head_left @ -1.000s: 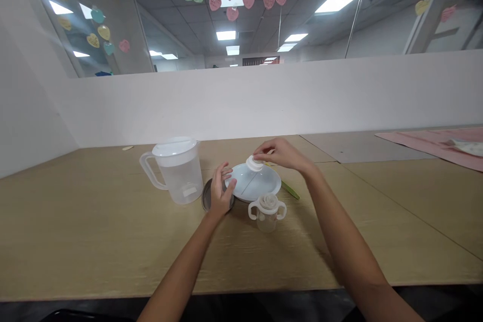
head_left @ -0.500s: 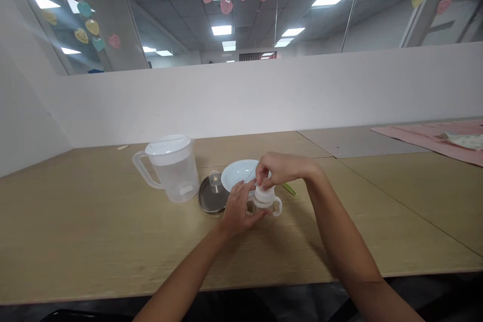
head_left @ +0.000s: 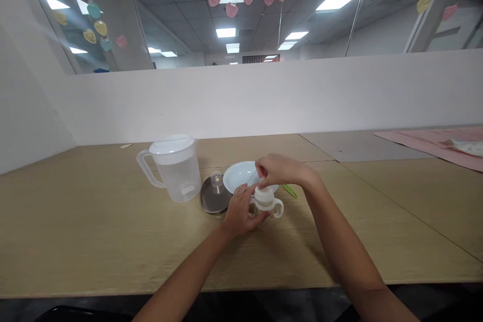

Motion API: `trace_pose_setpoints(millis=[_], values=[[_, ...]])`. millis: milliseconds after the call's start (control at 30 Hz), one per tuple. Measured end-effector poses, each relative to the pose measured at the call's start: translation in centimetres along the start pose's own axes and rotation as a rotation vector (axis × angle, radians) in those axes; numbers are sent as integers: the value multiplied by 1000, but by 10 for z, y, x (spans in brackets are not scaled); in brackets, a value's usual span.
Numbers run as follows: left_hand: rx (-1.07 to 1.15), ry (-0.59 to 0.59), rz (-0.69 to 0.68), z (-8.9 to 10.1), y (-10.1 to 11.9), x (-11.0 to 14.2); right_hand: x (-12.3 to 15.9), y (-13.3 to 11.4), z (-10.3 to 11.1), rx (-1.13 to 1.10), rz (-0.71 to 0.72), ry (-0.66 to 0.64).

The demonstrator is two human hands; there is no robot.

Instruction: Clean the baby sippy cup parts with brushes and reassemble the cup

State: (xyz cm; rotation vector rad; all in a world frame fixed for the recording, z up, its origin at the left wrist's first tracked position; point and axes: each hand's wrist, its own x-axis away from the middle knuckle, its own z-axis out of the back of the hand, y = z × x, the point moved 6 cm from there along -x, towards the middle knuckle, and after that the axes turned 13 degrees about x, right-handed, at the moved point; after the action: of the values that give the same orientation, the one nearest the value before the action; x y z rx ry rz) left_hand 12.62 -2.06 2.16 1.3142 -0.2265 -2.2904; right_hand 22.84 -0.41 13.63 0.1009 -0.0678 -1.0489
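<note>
A small translucent two-handled cup (head_left: pixel 268 206) stands on the wooden table (head_left: pixel 94 241). My left hand (head_left: pixel 241 214) is wrapped round its left side. My right hand (head_left: pixel 277 171) is closed from above on the white cap (head_left: pixel 263 192) that sits on top of the cup. Just behind them lies a white plate (head_left: pixel 237 177). To the left of the plate lies a round metal lid (head_left: pixel 212 199) with a clear knob (head_left: pixel 216 179).
A clear plastic pitcher (head_left: pixel 175 168) with a white lid stands at the left. A green utensil (head_left: pixel 290 190) pokes out behind my right wrist. A pink cloth (head_left: pixel 433 142) lies at the far right. A white partition wall (head_left: pixel 264 95) runs behind the table.
My right hand carried the white cap from above the plate down onto the cup. My left hand left the metal lid and took hold of the cup.
</note>
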Motion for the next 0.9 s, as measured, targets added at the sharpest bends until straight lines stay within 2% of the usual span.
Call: trace_pose_setpoints(millis=[267,500,600,733,900], values=[[34,18,-24,2,2,0,1,1,1,66,-8,29],[49,8,7,1,-2,1,-3,0,-10,-165,42,-133],[65,5,7,1,-2,0,-6,-1,-12,-145,73,-118],[91,-11,26,1,-4,0,-6,-3,-11,-155,173,-74],[109,-37,22,2,-7,1,-6,-10,-14,-280,338,-148]])
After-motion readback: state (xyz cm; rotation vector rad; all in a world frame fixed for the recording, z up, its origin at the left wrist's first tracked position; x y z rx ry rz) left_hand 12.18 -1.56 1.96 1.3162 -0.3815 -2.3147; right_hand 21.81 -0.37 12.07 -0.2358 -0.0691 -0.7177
